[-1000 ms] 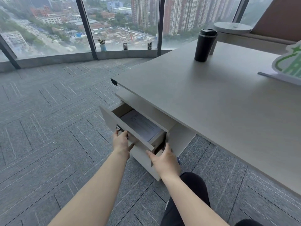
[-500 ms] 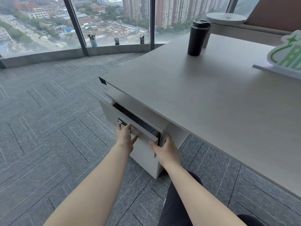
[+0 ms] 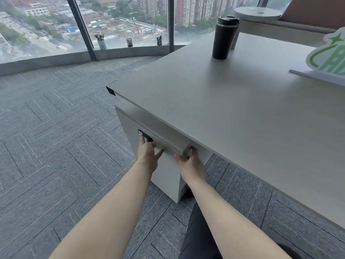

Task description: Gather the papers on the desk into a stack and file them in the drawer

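The top drawer (image 3: 168, 144) of the pale cabinet (image 3: 164, 176) under the desk's left corner is pushed flush and closed. The papers are hidden inside it; none show on the desk (image 3: 224, 113). My left hand (image 3: 148, 153) lies flat against the drawer front just below the black lock (image 3: 144, 135), with the thumb spread to the right. At the drawer's right corner my right hand (image 3: 190, 163) presses with fingers on the front and thumb around the side. Neither hand holds anything.
A black travel tumbler (image 3: 225, 37) stands at the desk's far side and a green-and-white sign (image 3: 328, 57) at its right edge. Grey carpet spreads to the left. Pen cups (image 3: 129, 42) and a small plant pot (image 3: 101, 43) sit on the window sill. My dark-trousered leg is below.
The drawer was open with papers showing inside, then slid in under both hands and is now closed. Both hands moved forward with it.
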The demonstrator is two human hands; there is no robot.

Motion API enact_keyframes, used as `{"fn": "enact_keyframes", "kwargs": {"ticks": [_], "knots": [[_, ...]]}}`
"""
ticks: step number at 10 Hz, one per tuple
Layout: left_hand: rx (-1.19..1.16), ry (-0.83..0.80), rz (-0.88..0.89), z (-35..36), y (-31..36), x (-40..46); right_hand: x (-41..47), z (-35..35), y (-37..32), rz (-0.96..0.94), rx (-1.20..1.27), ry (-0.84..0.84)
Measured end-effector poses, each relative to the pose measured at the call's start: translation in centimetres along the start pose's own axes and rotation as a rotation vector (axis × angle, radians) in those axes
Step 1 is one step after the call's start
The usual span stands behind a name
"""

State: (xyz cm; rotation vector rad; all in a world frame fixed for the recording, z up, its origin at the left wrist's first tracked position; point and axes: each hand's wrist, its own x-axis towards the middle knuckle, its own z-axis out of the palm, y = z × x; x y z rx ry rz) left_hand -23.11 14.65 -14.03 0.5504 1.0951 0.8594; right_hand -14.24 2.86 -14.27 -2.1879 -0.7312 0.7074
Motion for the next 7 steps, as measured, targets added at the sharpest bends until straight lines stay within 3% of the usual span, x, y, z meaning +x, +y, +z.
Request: {"fn": "enact_keyframes", "kwargs": {"ticks": [3, 5, 6, 7], "knots": [[0.051, -0.086, -0.023, -0.2, 0.2, -0.1, 0.3, 0.0, 0.0, 0.002, -0.004, 0.004], [0.257, -0.167, -0.075, -0.8, 1.6, -0.5, -0.1, -0.2, -0.2, 0.007, -0.048, -0.029], [0.350, -0.160, -0.071, -0.5, 2.4, -1.4, -0.6, -0.7, 0.0, 0.022, -0.102, -0.085], [0.392, -0.035, -0.029, -1.1, 2.0, -2.4, -2.2, -1.7, 0.2, 0.038, -0.166, -0.145]]}}
